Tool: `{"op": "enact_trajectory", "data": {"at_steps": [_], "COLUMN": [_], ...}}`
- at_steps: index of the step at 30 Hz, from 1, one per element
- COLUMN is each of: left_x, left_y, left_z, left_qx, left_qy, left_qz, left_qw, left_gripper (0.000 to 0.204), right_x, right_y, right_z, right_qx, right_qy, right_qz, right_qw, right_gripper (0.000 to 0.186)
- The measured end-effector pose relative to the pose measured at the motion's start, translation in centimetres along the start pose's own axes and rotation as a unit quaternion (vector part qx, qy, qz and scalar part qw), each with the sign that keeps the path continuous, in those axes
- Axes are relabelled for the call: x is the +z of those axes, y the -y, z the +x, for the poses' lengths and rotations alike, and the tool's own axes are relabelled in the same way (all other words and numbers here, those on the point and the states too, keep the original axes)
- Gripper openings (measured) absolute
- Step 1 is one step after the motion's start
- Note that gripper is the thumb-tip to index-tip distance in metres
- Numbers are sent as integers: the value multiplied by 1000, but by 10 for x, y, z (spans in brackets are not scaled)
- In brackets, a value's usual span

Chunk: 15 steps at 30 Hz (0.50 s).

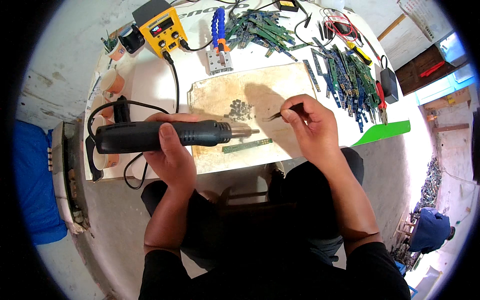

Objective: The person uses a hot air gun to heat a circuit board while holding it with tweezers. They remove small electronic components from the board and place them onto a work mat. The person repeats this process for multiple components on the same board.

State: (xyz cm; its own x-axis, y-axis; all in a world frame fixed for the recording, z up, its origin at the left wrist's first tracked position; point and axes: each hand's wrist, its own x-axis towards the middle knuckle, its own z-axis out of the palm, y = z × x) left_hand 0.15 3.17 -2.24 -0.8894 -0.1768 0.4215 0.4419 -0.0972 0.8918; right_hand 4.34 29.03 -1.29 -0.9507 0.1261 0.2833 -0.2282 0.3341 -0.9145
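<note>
My left hand [174, 152] is wrapped round a black hot air gun [160, 136], its metal nozzle pointing right over a tan work board [210, 100]. Between the fingertips of my right hand [312, 125] is a pair of dark tweezers [278, 116], tips toward the left. A narrow green circuit board strip [247, 145] lies along the board's near edge, just below the nozzle. Beyond the nozzle sits a small heap of grey chips [240, 110]. Neither the nozzle nor the tweezers appears to touch the strip.
A yellow hot air station [161, 29] stands at the back left, cabled to the gun. Paper cups [112, 81] line the left edge. Piles of circuit board strips [260, 30] lie at the back and right, near red-handled pliers [381, 100]. Another person [431, 231] is far right.
</note>
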Motion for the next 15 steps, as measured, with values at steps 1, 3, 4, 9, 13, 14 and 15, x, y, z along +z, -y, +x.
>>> {"op": "enact_trajectory", "data": {"at_steps": [1, 3, 4, 9, 13, 14, 15], "left_x": [0, -3, -5, -14, -24, -26, -24], "left_y": [-2, -3, -1, 2, 3, 2, -2], "left_z": [2, 5, 5, 5, 4, 4, 4], "left_qx": [4, 14, 18, 23, 28, 31, 29], "left_qy": [3, 3, 2, -3, -9, -9, -13], "left_qz": [-2, -5, -10, -19, 0, 8, -13], "left_qw": [1000, 1000, 1000, 1000, 1000, 999, 999], "left_gripper": [32, 30, 30, 30, 30, 31, 30], "right_x": [5, 11, 12, 5, -6, -7, -7], "right_y": [-2, -2, -1, 3, 12, 15, 17], "right_z": [3, 9, 10, 3, -11, -12, -13], "right_qx": [-9, -15, -19, 9, -26, -35, -38], "right_qy": [-13, -20, -24, -12, 79, 104, 114], "right_qz": [-2, -29, -43, 6, 5, -10, -8], "right_qw": [1000, 999, 999, 1000, 997, 994, 993], "right_gripper": [9, 9, 9, 9, 8, 8, 8]}}
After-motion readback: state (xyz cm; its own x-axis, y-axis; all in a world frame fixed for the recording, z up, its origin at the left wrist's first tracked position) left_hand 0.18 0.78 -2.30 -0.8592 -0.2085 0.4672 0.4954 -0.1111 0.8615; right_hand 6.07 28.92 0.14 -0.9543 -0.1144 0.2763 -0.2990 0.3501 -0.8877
